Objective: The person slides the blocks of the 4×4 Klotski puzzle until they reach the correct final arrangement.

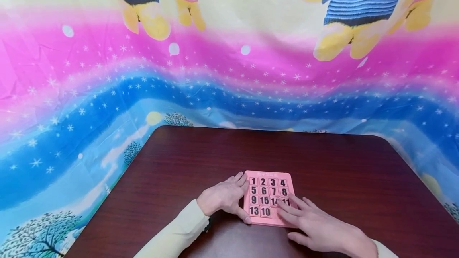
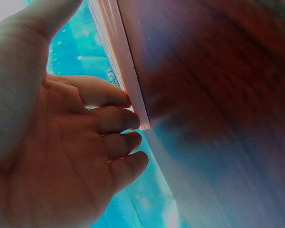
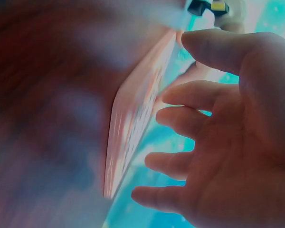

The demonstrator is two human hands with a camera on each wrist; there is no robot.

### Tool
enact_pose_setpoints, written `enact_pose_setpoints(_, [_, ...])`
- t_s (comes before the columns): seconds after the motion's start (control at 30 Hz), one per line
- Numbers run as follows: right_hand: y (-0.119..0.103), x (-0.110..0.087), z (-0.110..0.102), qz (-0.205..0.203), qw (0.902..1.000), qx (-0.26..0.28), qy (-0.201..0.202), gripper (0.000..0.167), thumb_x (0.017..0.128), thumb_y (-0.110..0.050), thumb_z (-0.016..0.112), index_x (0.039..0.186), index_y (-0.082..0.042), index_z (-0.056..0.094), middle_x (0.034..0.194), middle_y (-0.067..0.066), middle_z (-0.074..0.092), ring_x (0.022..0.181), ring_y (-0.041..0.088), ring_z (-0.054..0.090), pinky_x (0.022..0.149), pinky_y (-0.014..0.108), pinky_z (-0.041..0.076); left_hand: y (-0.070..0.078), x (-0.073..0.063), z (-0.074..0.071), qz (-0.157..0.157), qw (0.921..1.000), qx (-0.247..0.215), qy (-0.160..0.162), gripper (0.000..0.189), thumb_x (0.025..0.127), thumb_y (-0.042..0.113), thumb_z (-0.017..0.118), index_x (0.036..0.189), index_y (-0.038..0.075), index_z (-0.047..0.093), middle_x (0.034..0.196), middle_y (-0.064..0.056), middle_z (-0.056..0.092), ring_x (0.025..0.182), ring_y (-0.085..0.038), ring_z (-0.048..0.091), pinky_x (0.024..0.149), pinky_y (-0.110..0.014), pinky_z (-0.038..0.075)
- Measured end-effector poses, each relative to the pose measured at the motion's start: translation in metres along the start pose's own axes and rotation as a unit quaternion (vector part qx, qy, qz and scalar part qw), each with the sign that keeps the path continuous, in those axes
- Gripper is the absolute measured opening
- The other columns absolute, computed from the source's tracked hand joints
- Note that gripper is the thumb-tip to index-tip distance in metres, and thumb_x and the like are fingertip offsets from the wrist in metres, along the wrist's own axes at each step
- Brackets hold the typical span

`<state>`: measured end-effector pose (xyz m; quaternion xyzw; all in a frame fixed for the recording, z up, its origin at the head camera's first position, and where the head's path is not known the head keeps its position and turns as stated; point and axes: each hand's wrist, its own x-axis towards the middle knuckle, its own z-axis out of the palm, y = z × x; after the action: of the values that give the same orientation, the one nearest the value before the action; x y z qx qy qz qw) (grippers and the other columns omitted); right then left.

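Note:
A pink sliding number puzzle (image 1: pixel 269 220) lies flat on the dark wooden table, its tiles printed with black numerals. The top rows run 1 to 8 in order; below them 9, 15, 14 and 11 show, then 13 and 10. My left hand (image 1: pixel 226 195) rests along the puzzle's left edge, thumb by the near left corner and fingers stretched toward the far one. Over the right side reaches my right hand (image 1: pixel 315 223), its outstretched fingertips at the 14 and 11 tiles. Those fingers hide part of the bottom row. In the right wrist view the puzzle (image 3: pixel 133 123) appears edge-on.
The reddish-brown table (image 1: pixel 201 150) has rounded far corners and extends around the puzzle on all sides. Behind it hangs a cloth backdrop (image 1: pixel 222 71) with bears, snowflakes and trees, which also drops past the table's left and right edges.

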<state>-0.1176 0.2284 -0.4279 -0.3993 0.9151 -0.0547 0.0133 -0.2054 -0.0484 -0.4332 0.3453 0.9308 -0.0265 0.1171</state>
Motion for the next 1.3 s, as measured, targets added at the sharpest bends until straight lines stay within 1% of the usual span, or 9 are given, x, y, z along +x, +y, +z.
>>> enact_pose_setpoints(0.07, [0.006, -0.007, -0.003, 0.023, 0.9996, 0.015, -0.005, 0.056, 0.094, -0.042, 0.061, 0.145, -0.019, 0.051, 0.152, 0.007, 0.047, 0.14, 0.047, 0.037, 0.101, 0.07, 0.039, 0.0, 0.0, 0.0, 0.0, 1.0, 0.001, -0.001, 0.117, 0.067, 0.077, 0.07, 0.154, 0.007, 0.031, 0.164, -0.011, 0.022, 0.153, -0.025, 0.017, 0.125, -0.034, 0.023])
enact_pose_setpoints(0.13, [0.011, -0.013, -0.005, 0.047, 0.9981, 0.035, -0.02, 0.057, 0.094, -0.043, 0.061, 0.145, -0.019, 0.05, 0.152, 0.007, 0.046, 0.141, 0.048, 0.034, 0.102, 0.072, 0.036, 0.0, 0.0, -0.001, -0.001, 1.0, 0.001, -0.002, 0.117, 0.067, 0.077, 0.07, 0.154, 0.007, 0.032, 0.164, -0.011, 0.021, 0.153, -0.025, 0.016, 0.125, -0.034, 0.023])
enact_pose_setpoints(0.2, [0.015, -0.018, -0.006, 0.057, 0.997, 0.043, -0.028, 0.058, 0.094, -0.044, 0.061, 0.145, -0.02, 0.05, 0.152, 0.007, 0.046, 0.142, 0.049, 0.031, 0.102, 0.073, 0.035, 0.0, 0.001, -0.001, -0.001, 1.0, 0.001, -0.002, 0.117, 0.067, 0.077, 0.07, 0.154, 0.007, 0.031, 0.164, -0.011, 0.022, 0.153, -0.025, 0.017, 0.125, -0.035, 0.023])
enact_pose_setpoints(0.4, [0.017, -0.023, -0.003, 0.054, 0.9962, 0.052, -0.045, 0.057, 0.095, -0.047, 0.058, 0.145, -0.021, 0.05, 0.152, 0.005, 0.046, 0.142, 0.05, 0.029, 0.1, 0.074, 0.035, 0.0, 0.001, 0.001, -0.003, 1.0, -0.001, 0.0, 0.117, 0.068, 0.076, 0.07, 0.154, 0.007, 0.031, 0.164, -0.012, 0.021, 0.153, -0.025, 0.017, 0.125, -0.035, 0.023])
enact_pose_setpoints(0.67, [0.009, -0.015, 0.0, 0.056, 0.9942, 0.062, -0.068, 0.056, 0.094, -0.044, 0.06, 0.145, -0.022, 0.05, 0.152, 0.004, 0.047, 0.145, 0.047, 0.027, 0.104, 0.072, 0.034, 0.0, 0.001, 0.001, -0.002, 1.0, -0.006, 0.0, 0.118, 0.067, 0.076, 0.071, 0.154, 0.007, 0.031, 0.164, -0.012, 0.021, 0.153, -0.025, 0.017, 0.125, -0.034, 0.023])
enact_pose_setpoints(0.9, [0.001, -0.002, 0.002, 0.028, 0.997, 0.039, -0.061, 0.056, 0.094, -0.041, 0.06, 0.145, -0.02, 0.05, 0.152, 0.005, 0.047, 0.143, 0.045, 0.032, 0.104, 0.07, 0.037, 0.0, 0.001, 0.001, -0.002, 1.0, -0.004, -0.001, 0.119, 0.067, 0.076, 0.07, 0.154, 0.007, 0.03, 0.164, -0.012, 0.02, 0.153, -0.026, 0.017, 0.125, -0.034, 0.022])
enact_pose_setpoints(1.03, [0.002, 0.002, 0.002, 0.015, 0.9981, 0.03, -0.051, 0.055, 0.095, -0.042, 0.058, 0.144, -0.018, 0.051, 0.15, 0.008, 0.049, 0.141, 0.046, 0.035, 0.103, 0.07, 0.037, 0.0, 0.001, 0.002, -0.005, 0.9999, -0.009, -0.003, 0.119, 0.067, 0.076, 0.071, 0.154, 0.007, 0.029, 0.164, -0.012, 0.019, 0.153, -0.025, 0.016, 0.125, -0.033, 0.022])
enact_pose_setpoints(1.2, [0.012, 0.004, -0.001, 0.048, 0.9976, 0.039, -0.029, 0.056, 0.096, -0.043, 0.057, 0.144, -0.014, 0.052, 0.151, 0.01, 0.047, 0.142, 0.047, 0.034, 0.104, 0.072, 0.035, 0.0, 0.001, 0.002, -0.005, 0.9999, -0.009, -0.002, 0.119, 0.067, 0.076, 0.071, 0.154, 0.007, 0.029, 0.164, -0.011, 0.019, 0.153, -0.024, 0.016, 0.125, -0.033, 0.022])
enact_pose_setpoints(1.3, [0.018, 0.005, -0.001, 0.076, 0.9958, 0.044, -0.028, 0.057, 0.096, -0.045, 0.057, 0.143, -0.013, 0.052, 0.152, 0.01, 0.046, 0.143, 0.047, 0.031, 0.105, 0.073, 0.033, 0.0, 0.001, 0.002, -0.004, 1.0, -0.007, -0.002, 0.119, 0.067, 0.076, 0.071, 0.154, 0.007, 0.03, 0.164, -0.011, 0.019, 0.153, -0.024, 0.016, 0.125, -0.033, 0.022])
